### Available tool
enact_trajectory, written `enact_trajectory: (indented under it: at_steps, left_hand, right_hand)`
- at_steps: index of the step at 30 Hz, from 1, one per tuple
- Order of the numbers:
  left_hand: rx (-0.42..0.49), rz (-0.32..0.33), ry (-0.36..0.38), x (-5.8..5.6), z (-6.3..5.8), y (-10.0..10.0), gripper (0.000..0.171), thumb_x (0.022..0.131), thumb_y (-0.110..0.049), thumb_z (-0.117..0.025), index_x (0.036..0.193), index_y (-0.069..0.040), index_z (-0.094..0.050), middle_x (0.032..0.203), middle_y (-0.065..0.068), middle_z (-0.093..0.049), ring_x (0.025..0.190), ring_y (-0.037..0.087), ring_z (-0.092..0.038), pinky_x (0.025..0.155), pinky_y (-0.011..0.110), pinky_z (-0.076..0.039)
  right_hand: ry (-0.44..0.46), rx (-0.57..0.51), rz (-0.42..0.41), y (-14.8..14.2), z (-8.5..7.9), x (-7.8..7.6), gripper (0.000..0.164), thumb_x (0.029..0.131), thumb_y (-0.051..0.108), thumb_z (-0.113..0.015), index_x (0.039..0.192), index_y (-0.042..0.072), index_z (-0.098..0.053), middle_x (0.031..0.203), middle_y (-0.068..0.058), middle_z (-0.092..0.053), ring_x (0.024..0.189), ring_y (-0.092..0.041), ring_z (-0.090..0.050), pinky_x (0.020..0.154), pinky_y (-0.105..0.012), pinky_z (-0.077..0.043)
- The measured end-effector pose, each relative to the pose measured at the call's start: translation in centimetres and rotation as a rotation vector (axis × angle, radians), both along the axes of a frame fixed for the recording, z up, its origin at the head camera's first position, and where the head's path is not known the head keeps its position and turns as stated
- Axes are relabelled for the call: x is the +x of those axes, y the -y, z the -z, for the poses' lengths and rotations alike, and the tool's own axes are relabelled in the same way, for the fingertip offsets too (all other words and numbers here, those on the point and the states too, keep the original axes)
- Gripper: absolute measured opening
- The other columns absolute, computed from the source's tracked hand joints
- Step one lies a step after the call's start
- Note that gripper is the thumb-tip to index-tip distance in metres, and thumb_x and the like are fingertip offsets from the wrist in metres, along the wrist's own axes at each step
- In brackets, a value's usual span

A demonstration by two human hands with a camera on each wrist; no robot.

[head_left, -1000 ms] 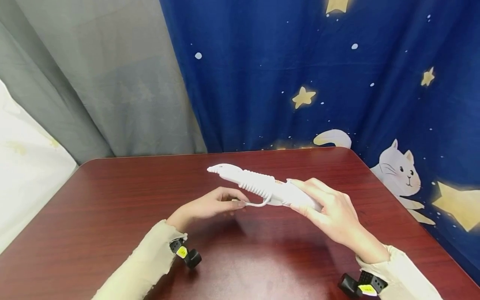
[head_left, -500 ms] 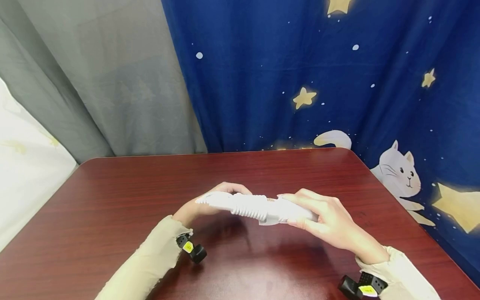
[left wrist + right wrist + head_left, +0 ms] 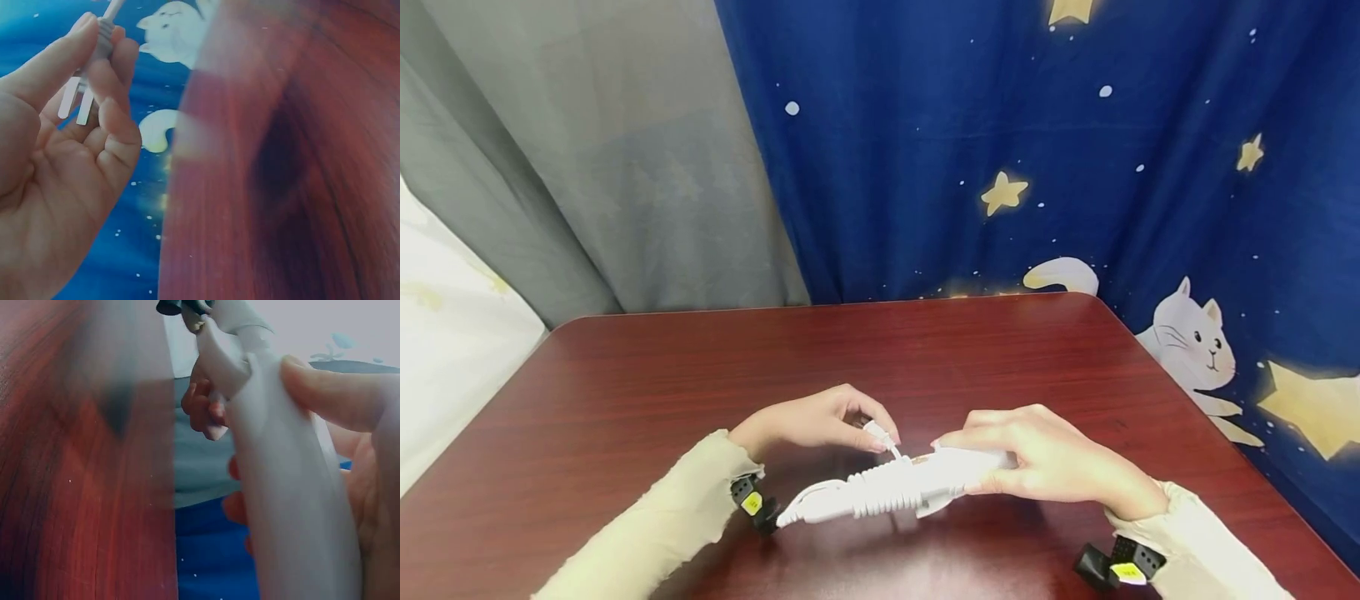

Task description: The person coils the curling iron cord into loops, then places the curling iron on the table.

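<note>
My right hand [image 3: 1037,458] grips one end of a white hair straightener [image 3: 966,469], thumb and fingers on opposite sides. A white cord [image 3: 883,490] is wound in several tight turns around its middle. Its ribbed narrow end points left, low over the table, and a strip of copper colour shows beside the fingers. Between thumb and fingers, my left hand [image 3: 820,419] pinches the cord's plug [image 3: 877,432]. In the left wrist view the plug's two flat prongs [image 3: 84,107] point back into the palm. The straightener's smooth body [image 3: 287,469] fills the right wrist view.
Both hands are above a dark red wood-grain table [image 3: 700,358]. Behind it hang a grey curtain [image 3: 625,167] and a blue curtain [image 3: 910,150] printed with stars and a cat. White cloth [image 3: 452,317] hangs at the left. Each wrist carries a small black camera [image 3: 1093,567].
The straightener has come down and toward me, its ribbed end swinging from pointing away to pointing left and nearer. My left hand with the plug is now on its far side.
</note>
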State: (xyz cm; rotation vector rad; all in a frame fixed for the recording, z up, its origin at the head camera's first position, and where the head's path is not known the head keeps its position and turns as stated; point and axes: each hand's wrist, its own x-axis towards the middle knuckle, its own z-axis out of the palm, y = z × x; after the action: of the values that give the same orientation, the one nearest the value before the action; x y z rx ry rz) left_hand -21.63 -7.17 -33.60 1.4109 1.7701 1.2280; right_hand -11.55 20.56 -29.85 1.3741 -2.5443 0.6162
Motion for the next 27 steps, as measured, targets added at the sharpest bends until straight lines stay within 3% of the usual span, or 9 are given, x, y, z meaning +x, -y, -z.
enact_trajectory:
  at_steps: [4,7,9,12,14,16,20,27]
  left_hand:
    - [-0.088,0.019,-0.019,-0.5,0.1,0.4,0.018,0.087,-0.011,-0.063,0.102,-0.001,-0.066,0.093,0.014,-0.065,0.079,0.007,-0.057,0.072,0.027,-0.049]
    - [-0.157,0.000,-0.049,-1.0,-0.3,0.5,0.017,0.088,-0.011,-0.062,0.102,-0.002,-0.066,0.091,0.009,-0.066,0.078,0.006,-0.056,0.072,0.026,-0.049]
    - [-0.198,-0.035,-0.111,-1.2,-0.7,0.5,0.017,0.088,-0.010,-0.061,0.102,-0.002,-0.066,0.090,0.004,-0.065,0.077,0.005,-0.055,0.072,0.025,-0.048]
    - [-0.235,-0.136,-0.264,-1.6,-1.1,0.4,0.016,0.088,-0.008,-0.059,0.101,-0.002,-0.066,0.090,-0.001,-0.064,0.078,0.006,-0.052,0.072,0.024,-0.046]
    - [-0.256,-0.239,-0.355,-1.8,-0.9,0.3,0.015,0.088,-0.008,-0.058,0.100,-0.002,-0.066,0.091,-0.001,-0.065,0.081,0.008,-0.052,0.074,0.025,-0.044]
    - [-0.269,-0.335,-0.398,-2.1,-0.5,0.2,0.015,0.088,-0.006,-0.057,0.099,-0.002,-0.067,0.094,0.002,-0.065,0.085,0.011,-0.053,0.077,0.027,-0.044]
    - [-0.275,-0.432,-0.379,-2.9,0.8,0.1,0.015,0.088,-0.006,-0.057,0.099,-0.002,-0.067,0.097,0.006,-0.066,0.089,0.015,-0.055,0.079,0.029,-0.043]
    - [-0.222,-0.447,-0.282,-4.7,2.8,0.6,0.018,0.091,-0.011,-0.055,0.101,-0.003,-0.068,0.098,0.005,-0.066,0.092,0.013,-0.055,0.082,0.028,-0.042]
  right_hand:
    - [0.028,0.108,0.037,0.6,0.4,-0.8,0.036,0.085,0.044,-0.062,0.119,0.034,-0.059,0.089,0.022,-0.054,0.070,0.005,-0.048,0.056,-0.013,-0.037]
    - [0.050,0.176,0.086,1.0,0.9,-1.9,0.036,0.083,0.046,-0.062,0.117,0.034,-0.061,0.085,0.021,-0.054,0.069,0.003,-0.049,0.057,-0.019,-0.040]
    - [0.071,0.208,0.120,1.2,1.3,-2.7,0.036,0.083,0.046,-0.062,0.116,0.031,-0.061,0.085,0.019,-0.055,0.070,0.001,-0.051,0.058,-0.023,-0.043]
    - [0.135,0.222,0.182,1.4,1.9,-4.1,0.037,0.084,0.045,-0.062,0.117,0.029,-0.061,0.092,0.016,-0.059,0.079,-0.002,-0.055,0.066,-0.030,-0.046]
    - [0.192,0.206,0.219,1.5,2.4,-5.2,0.038,0.084,0.044,-0.061,0.118,0.027,-0.061,0.100,0.015,-0.060,0.086,-0.003,-0.055,0.071,-0.034,-0.046]
    - [0.232,0.182,0.238,1.6,2.9,-6.2,0.037,0.085,0.042,-0.062,0.118,0.026,-0.061,0.104,0.014,-0.061,0.089,-0.005,-0.055,0.074,-0.034,-0.045]
    - [0.277,0.151,0.225,1.7,4.2,-8.0,0.037,0.085,0.037,-0.062,0.118,0.019,-0.062,0.102,0.011,-0.063,0.082,-0.010,-0.051,0.069,-0.030,-0.041]
    - [0.424,0.049,0.216,1.5,5.9,-9.8,0.034,0.084,0.034,-0.065,0.110,0.014,-0.058,0.095,0.004,-0.057,0.088,-0.014,-0.049,0.075,-0.032,-0.040]
